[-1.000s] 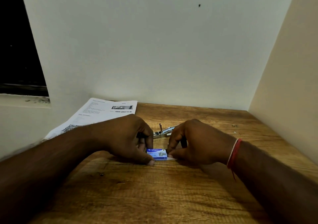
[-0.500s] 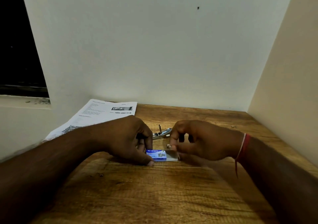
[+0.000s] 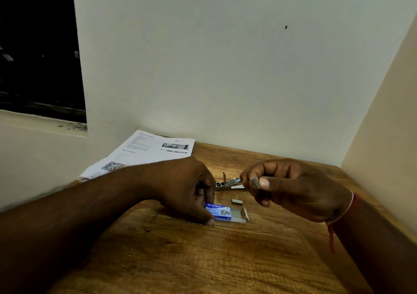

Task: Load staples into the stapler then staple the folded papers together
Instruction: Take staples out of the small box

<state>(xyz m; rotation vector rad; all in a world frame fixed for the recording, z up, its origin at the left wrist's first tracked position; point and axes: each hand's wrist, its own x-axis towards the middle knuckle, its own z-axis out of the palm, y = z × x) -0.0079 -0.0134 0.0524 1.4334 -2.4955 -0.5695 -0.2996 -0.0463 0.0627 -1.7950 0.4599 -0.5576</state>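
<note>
Moved since before: my right hand [image 3: 291,187] has lifted off the staple box [image 3: 220,212] and now sits raised above the table [image 3: 203,260], pinching a short strip of staples [image 3: 255,182] between thumb and forefinger; the box tray [image 3: 240,214] now stands slid out to the right.
Left hand: my left hand [image 3: 187,190] is curled down on the blue box, fingertips pressing it to the wood; it pins the box and holds nothing else.
Right hand: narrow pinch, closed on the strip.
Staples, where: one strip in my right pinch near the middle of the table; a second loose piece [image 3: 237,201] lies on the wood just behind the box tray.
Stapler: the stapler [image 3: 228,183] lies opened out between my hands, towards the back edge, partly hidden by my right fingers.
Handling: I judge the strip light, stiff but brittle, held only by glue, so it may snap if squeezed or bent. Best taken by its long flat sides, legs pointing down into the channel.
Papers: the printed papers [image 3: 153,151] rest at the back left corner, part under my left forearm, well clear of the stapler.
In the way: the open tray flap and the loose piece sit close under my right hand; a careless sweep could scatter them. Light is dim, so the channel is hard to make out.
</note>
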